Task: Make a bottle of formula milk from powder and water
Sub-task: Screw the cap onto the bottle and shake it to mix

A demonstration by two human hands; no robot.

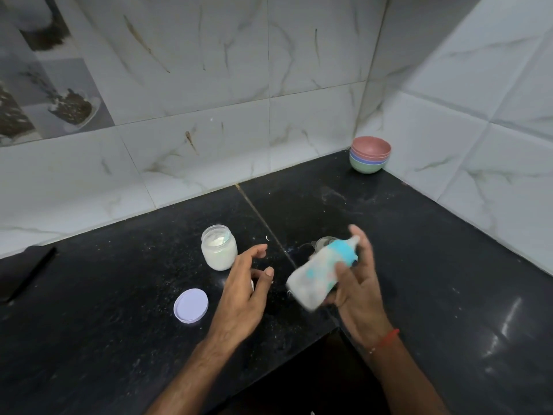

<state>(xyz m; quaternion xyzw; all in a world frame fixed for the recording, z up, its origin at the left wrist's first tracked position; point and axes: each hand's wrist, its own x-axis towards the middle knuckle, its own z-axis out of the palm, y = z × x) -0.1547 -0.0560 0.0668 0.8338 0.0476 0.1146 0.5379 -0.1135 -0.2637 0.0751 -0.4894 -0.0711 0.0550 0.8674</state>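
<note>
My right hand (357, 290) grips a baby bottle (318, 275) with a blue collar and teat. The bottle is tilted, teat pointing up and right, and blurred by motion; it looks full of white milk. My left hand (244, 290) hovers just left of the bottle, fingers spread, holding nothing. An open jar of white formula powder (219, 247) stands on the black counter (119, 310) beyond my left hand. Its white lid (191, 305) lies flat on the counter to the left of my left hand. A clear glass vessel (321, 242) shows partly behind the bottle.
A stack of coloured bowls (370, 155) sits in the far corner against the tiled wall. A dark flat object (25, 271) lies at the counter's left edge. White powder specks dot the counter. A dark recess (314, 378) opens below between my forearms.
</note>
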